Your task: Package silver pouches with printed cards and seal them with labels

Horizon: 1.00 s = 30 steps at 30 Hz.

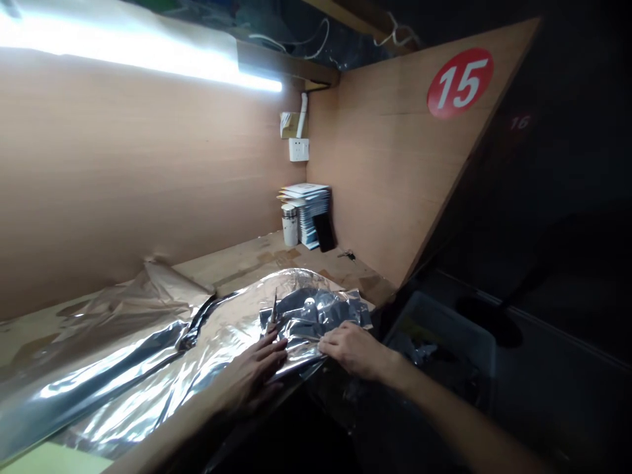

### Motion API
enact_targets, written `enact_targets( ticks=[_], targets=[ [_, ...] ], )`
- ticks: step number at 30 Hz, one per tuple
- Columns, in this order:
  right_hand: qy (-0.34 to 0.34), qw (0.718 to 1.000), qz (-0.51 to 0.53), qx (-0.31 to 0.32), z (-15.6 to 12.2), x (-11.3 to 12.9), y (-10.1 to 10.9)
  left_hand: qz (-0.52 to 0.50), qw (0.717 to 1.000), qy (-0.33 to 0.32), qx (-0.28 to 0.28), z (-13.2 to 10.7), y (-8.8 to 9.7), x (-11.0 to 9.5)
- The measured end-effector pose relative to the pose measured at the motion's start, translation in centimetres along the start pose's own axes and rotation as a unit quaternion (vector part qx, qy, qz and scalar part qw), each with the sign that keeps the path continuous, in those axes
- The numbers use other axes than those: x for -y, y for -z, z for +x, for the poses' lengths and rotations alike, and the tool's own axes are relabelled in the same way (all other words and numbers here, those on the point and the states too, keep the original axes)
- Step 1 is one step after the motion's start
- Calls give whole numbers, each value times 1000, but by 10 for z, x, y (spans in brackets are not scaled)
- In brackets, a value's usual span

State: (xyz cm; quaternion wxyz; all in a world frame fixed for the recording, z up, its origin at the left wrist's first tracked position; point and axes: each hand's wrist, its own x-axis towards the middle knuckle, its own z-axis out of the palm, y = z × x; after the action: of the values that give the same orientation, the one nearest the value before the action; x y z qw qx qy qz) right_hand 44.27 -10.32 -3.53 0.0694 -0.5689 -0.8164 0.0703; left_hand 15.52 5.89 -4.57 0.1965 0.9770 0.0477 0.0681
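Note:
Shiny silver film [217,342] covers the front of the bench in wrinkled sheets. On top of it sits a crumpled dark reflective piece of film [316,313] with one round bright spot. My left hand [257,365] rests at the near left side of this piece. A slim pointed tool [274,311], perhaps tweezers, sticks up from its fingers; its lower end is hidden. To the right, my right hand [350,349] has its fingers bent together on the near edge of the dark film, pinching it.
Brownish film [158,286] lies bunched at the left. In the back corner stand a white bottle [290,227], a stack of envelopes [309,204], a black phone [324,232] and keys [347,254]. A partition [385,158] rises right, above a translucent bin [444,316].

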Motion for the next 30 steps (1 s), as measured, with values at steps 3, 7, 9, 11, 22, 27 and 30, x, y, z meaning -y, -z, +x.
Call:
enact_targets(
  ticks=[3, 7, 9, 11, 22, 27, 30],
  targets=[
    [-29, 993, 113, 22, 6, -35, 16, -63, 992, 105, -41, 5, 1, 0],
    [-113, 973, 196, 47, 34, -93, 35, -55, 946, 300, -110, 41, 17, 23],
    [-153, 968, 193, 50, 53, -112, 37, -19, 935, 335, -113, 60, 22, 40],
    [-192, 962, 183, 56, 71, -121, 34, 13, 927, 362, -98, 75, 23, 54],
    [-348, 937, 11, -12, 92, -77, 27, 135, 969, 206, -34, 98, -15, 41],
    [-202, 977, -23, -60, 84, -30, -12, 157, 968, 191, -30, 93, -31, 52],
    [-227, 973, 6, -31, 57, -47, -16, 147, 971, 185, -45, 94, -29, 56]
  ],
)
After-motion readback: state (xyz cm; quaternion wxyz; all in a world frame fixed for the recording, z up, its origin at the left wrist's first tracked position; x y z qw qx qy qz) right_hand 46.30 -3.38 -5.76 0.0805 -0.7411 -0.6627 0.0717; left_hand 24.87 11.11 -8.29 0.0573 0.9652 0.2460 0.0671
